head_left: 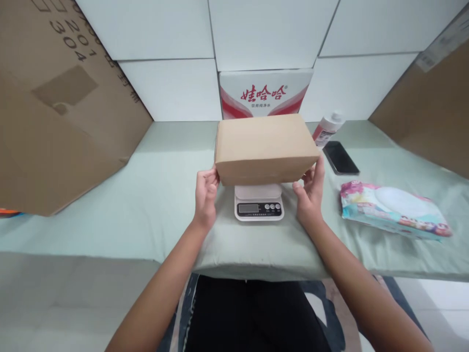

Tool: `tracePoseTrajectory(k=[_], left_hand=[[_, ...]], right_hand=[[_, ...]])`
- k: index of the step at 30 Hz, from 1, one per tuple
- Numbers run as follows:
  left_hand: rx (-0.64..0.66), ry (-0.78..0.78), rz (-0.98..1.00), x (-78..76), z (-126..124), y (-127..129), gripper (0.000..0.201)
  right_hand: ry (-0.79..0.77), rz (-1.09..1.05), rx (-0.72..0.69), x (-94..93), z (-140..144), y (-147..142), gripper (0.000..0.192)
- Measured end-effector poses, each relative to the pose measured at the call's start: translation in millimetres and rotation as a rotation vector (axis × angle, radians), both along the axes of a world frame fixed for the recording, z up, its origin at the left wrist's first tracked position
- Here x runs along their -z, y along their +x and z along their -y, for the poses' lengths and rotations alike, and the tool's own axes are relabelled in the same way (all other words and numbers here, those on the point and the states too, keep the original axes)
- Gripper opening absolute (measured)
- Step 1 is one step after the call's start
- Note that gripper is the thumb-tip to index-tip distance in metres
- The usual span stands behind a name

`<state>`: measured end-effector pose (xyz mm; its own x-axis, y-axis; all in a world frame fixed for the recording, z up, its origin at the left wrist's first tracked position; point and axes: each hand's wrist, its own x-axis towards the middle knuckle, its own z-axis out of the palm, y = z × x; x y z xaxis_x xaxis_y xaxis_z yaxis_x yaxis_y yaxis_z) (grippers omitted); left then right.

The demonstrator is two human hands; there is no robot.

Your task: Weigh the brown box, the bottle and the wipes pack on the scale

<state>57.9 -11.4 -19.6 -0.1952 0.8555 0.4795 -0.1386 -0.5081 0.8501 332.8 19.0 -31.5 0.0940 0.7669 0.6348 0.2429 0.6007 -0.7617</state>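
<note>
Brown cardboard fills the centre of the frame: a plain closed box [266, 148] sits over a small white kitchen scale [259, 202] (its display and three buttons show just below the box). The left hand [205, 195] presses fingers against the box's lower left corner, and the right hand [310, 191] cups its lower right corner, so both hold the box between them. At right lie a black phone [340, 157], a white bottle [327, 129] and a wipes pack [394, 209] on the pale green table [146, 205].

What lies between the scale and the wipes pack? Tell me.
In the head view, the right hand lies between the scale and the wipes pack, fingers on the cardboard box; otherwise bare green cloth.
</note>
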Motion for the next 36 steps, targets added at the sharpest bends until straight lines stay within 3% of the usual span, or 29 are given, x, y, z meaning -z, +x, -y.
tracePoseTrajectory(k=[3,8,19,24,27,31,34,36], left_hand=[[-0.012,-0.008,-0.011,8.4,1,-2,0.051],[-0.016,0.016,-0.064,6.8,4,-1,0.052],[-0.063,0.043,-0.190,-1.4,11,2,0.068],[-0.073,0.013,-0.180,1.4,10,2,0.061],[-0.036,0.019,-0.170,-6.0,8,1,0.059],[-0.047,-0.018,-0.170,-30.7,-17,-7,0.062],[-0.103,-0.102,-0.189,-42.3,-62,-13,0.068],[-0.109,-0.160,-0.174,-37.7,-98,-14,0.075]], right_hand=[[-0.008,-0.017,0.003,6.9,0,-1,0.079],[-0.019,-0.052,0.039,8.8,0,-2,0.076],[0.023,0.018,0.166,-7.8,5,-2,0.075],[0.015,0.012,0.154,-10.4,9,-4,0.075],[-0.010,-0.004,0.121,-19.6,7,-2,0.073],[-0.056,-0.009,0.020,-45.5,-20,2,0.067],[-0.118,-0.079,-0.043,-60.0,-61,-7,0.063],[-0.177,-0.131,-0.067,-59.4,-92,-19,0.063]])
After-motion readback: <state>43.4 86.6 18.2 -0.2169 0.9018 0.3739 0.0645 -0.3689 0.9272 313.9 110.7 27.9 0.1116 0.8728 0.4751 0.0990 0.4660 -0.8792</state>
